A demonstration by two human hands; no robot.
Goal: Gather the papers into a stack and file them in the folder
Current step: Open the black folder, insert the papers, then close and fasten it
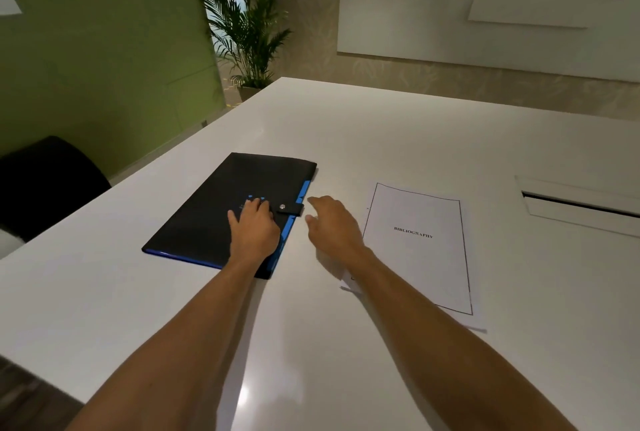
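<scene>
White table [381,125]: black folder [214,208], strap snapped shut. Left hand [254,226] flat on folder, fingers spread. Right hand [332,222] just right of folder, open, empty. Papers [422,250] stacked farther right.

A closed black folder [221,212] with blue edges lies on the white table [381,139], its snap strap [290,207] fastened across the right edge. The left hand [254,226] rests flat on the folder's cover just beside the strap, while the right hand [334,224] is above the table between the folder and a stack of papers [420,257], fingers loosely spread and holding nothing. The top sheet reads "BIBLIOGRAPHY", and the right forearm crosses the stack's near left corner.
</scene>
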